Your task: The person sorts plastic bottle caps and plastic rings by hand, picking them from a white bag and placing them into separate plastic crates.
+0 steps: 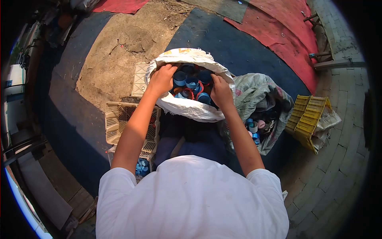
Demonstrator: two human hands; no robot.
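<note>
A white woven sack [190,109] stands open in front of me with its rim folded outward. Inside lie several blue ring-shaped plastic pieces [191,83], along with some red ones [198,88]. My left hand [162,81] is closed on the left side of the sack's mouth, its fingers curled at the inner edge. On the opposite side, my right hand [222,92] has bent fingers at the inner edge, close to a dark blue ring. The fingertips of both hands are partly hidden.
A greyish sack [254,89] holding mixed plastic pieces is at right, beside a yellow crate [305,117]. To the left are beige crates [113,123], with blue pieces [142,166] in the lower one. Dark mats [207,34] and red mats [274,34] cover parts of the ground.
</note>
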